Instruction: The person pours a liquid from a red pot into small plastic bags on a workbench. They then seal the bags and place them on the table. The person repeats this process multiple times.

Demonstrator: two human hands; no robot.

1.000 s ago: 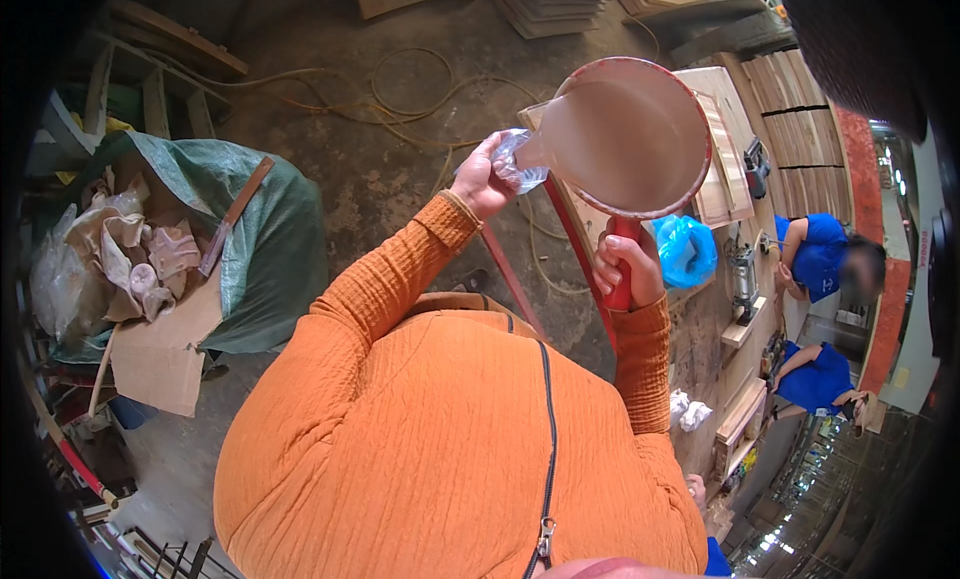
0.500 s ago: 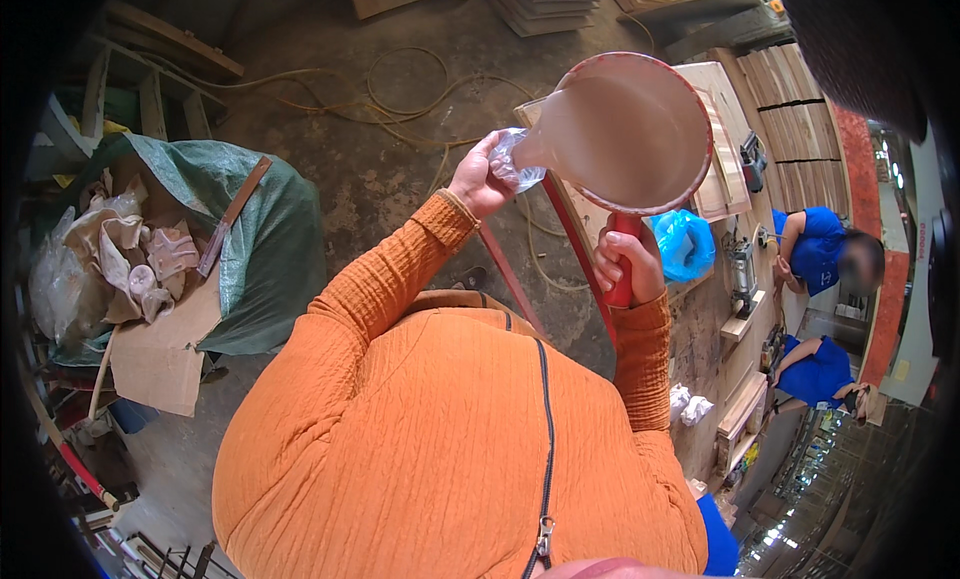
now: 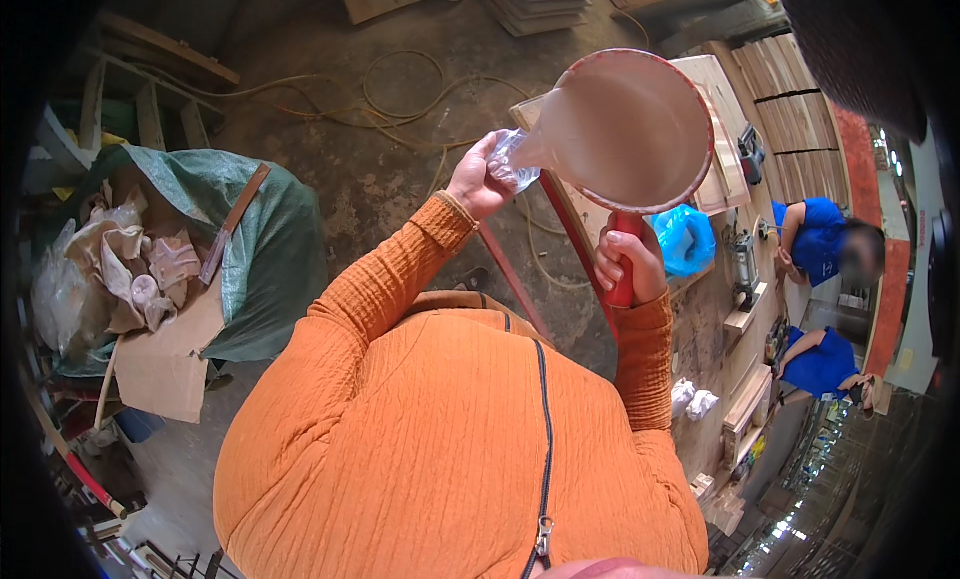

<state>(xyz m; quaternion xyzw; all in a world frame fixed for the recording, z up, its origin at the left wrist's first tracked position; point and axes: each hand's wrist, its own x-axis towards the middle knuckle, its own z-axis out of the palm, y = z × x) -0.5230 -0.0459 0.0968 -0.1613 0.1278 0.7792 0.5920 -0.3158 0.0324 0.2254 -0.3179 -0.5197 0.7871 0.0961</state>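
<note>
One red-handled pan (image 3: pixel 640 129) is being held out ahead of the person, barely shifting, so the two-handed hold is staying steady.
The right hand (image 3: pixel 632 257) is wrapping round the handle; the left hand (image 3: pixel 478 182) is pinching one clear plastic sheet (image 3: pixel 508 164) at, perhaps around, the spout. Beyond, one blue bag (image 3: pixel 686 242) is lying rightward; two blue-shirted co-workers (image 3: pixel 820 241) are keeping near their places.

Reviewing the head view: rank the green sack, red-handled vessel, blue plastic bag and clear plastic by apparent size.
Largest to smallest, as they look:
1. Green sack
2. Red-handled vessel
3. Blue plastic bag
4. Clear plastic, partly hidden, so only slightly smaller
</note>
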